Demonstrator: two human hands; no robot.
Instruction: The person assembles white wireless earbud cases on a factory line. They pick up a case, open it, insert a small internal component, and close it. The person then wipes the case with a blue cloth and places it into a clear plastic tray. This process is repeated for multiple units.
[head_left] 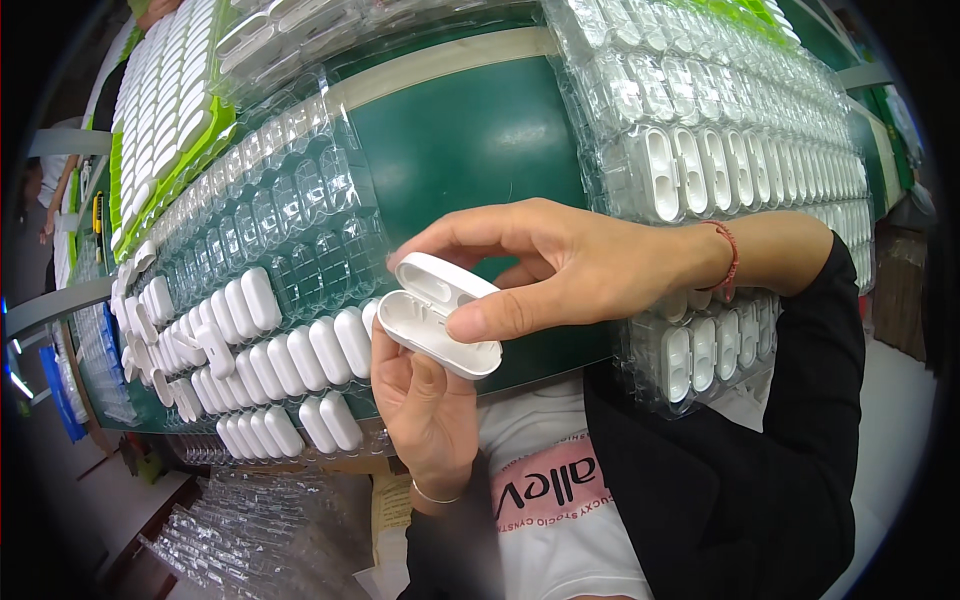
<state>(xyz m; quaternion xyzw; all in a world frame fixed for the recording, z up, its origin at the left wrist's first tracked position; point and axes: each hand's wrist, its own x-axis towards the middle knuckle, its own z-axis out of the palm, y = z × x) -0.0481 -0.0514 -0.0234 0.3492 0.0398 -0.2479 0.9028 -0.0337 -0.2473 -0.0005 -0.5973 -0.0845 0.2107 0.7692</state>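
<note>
A white earbud charging case (412, 320) with its lid raised is held between my two hands, above the near part of the green table. My left hand (432, 415) grips the case's lower body from below, thumb bent against its near side. Coming in from the right, my right hand (560, 265) has its thumb pressed at the inner edge of the case. Its fingers curl behind the lid, partly hidden. Empty earbud wells show inside the lid. Several closed white cases (308, 358) lie in rows in a clear plastic tray at the left.
The clear tray (335, 230) stretches across the left of the green table (470, 140). At the right, stacked clear trays (600, 110) hold rows of white case parts. A bright green tray (215, 135) of white pieces stands far left. Crumpled clear plastic (250, 520) lies below the table edge.
</note>
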